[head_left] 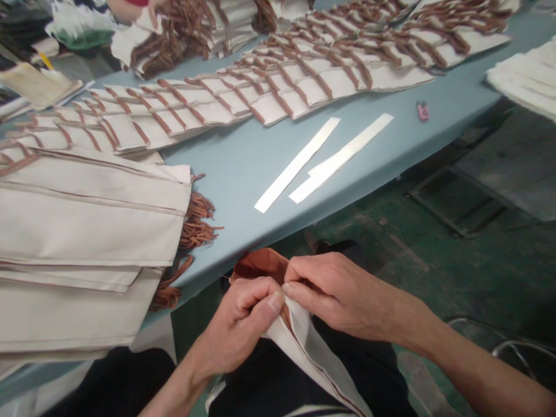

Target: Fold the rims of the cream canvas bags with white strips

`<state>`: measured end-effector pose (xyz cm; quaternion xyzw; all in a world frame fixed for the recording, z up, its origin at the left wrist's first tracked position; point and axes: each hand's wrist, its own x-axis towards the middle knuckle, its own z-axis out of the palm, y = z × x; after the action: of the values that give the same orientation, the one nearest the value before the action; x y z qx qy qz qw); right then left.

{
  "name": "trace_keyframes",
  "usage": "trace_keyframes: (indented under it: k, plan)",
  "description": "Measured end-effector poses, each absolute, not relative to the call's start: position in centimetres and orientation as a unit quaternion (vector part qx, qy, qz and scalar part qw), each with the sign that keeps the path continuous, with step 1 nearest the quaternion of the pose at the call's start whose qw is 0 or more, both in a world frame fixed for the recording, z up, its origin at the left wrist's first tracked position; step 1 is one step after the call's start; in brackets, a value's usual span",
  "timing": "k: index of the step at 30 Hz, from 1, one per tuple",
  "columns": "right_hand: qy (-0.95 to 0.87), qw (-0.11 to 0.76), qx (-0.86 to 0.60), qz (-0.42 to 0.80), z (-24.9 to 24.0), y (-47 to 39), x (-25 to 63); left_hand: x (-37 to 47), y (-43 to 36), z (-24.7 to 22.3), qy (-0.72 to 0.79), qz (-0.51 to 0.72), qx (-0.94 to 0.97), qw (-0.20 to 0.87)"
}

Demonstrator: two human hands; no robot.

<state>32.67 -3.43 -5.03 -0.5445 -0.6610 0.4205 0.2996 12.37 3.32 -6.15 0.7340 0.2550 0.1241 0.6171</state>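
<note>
Cream cloth sat pinched in the left fingers and right fingers, above the lap beyond the bench's near edge, its degree of finish unclear. Brown-trimmed pieces overlapped towards the far edge, and a larger stack (tassels showing) covered the near left. White strips lay nearer the front edge, above dark green floor.

Matt, cream cloth piece — smooth-looking, brown-lined.
</note>
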Motion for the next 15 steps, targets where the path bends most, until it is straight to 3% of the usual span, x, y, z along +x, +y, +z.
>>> trace_keyframes:
  k: [8,15]
  plan:
    - [-0.740,0.263,-0.537,0.308,-5.9,-3.9,32.1,11.8,3.2,-5.9,0.281,0.082,0.753,0.590]
    - [-0.709,0.323,-0.568,0.265,-6.9,-3.3,31.8,12.5,2.7,-6.6,0.331,0.151,0.803,0.471]
